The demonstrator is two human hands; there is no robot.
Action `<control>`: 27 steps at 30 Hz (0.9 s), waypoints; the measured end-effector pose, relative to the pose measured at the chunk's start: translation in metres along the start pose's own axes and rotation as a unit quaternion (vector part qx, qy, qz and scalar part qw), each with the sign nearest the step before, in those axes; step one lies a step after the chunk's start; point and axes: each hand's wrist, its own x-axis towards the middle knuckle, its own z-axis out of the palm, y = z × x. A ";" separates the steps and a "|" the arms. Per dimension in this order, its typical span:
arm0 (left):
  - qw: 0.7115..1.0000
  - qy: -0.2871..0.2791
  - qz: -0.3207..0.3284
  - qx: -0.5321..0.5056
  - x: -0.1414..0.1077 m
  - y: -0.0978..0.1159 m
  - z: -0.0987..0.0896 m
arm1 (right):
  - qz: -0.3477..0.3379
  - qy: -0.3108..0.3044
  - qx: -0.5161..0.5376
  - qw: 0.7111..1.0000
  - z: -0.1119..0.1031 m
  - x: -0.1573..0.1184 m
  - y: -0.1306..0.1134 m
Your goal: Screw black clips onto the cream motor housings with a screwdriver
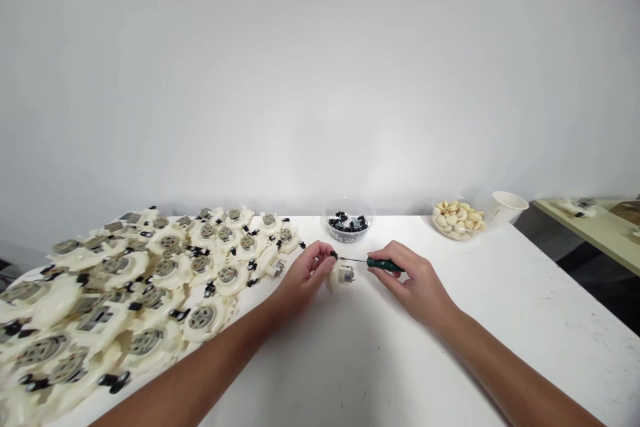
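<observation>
My left hand (pixel 303 277) pinches a cream plastic housing with a small metal motor (pixel 341 275) at the middle of the white table. My right hand (pixel 413 287) grips a green-handled screwdriver (pixel 385 264), its thin shaft reaching left. The screwdriver's tip meets a small black part (pixel 333 255) at the top of the housing, beside my left fingertips. My fingers hide part of the housing.
A large heap of similar cream assemblies (pixel 201 317) covers the table's left side. A clear bowl of black parts (pixel 349 225), a clear bowl of cream pieces (pixel 457 220) and a paper cup (pixel 507 207) stand along the far edge. Another table (pixel 600 230) lies beyond on the right.
</observation>
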 end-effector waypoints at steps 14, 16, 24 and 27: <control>0.998 -0.016 -0.034 -0.052 0.001 0.005 0.000 | -0.003 -0.009 -0.022 1.000 -0.003 0.001 -0.003; 0.998 -0.015 -0.035 -0.052 0.001 0.004 -0.001 | -0.007 -0.011 -0.033 0.999 -0.004 0.002 -0.004; 0.994 -0.021 -0.060 -0.090 0.001 0.005 0.001 | -0.064 -0.023 -0.092 0.993 -0.014 0.003 -0.010; 0.993 -0.027 -0.067 -0.096 0.000 0.006 0.001 | -0.076 -0.033 -0.121 0.989 -0.016 0.002 -0.012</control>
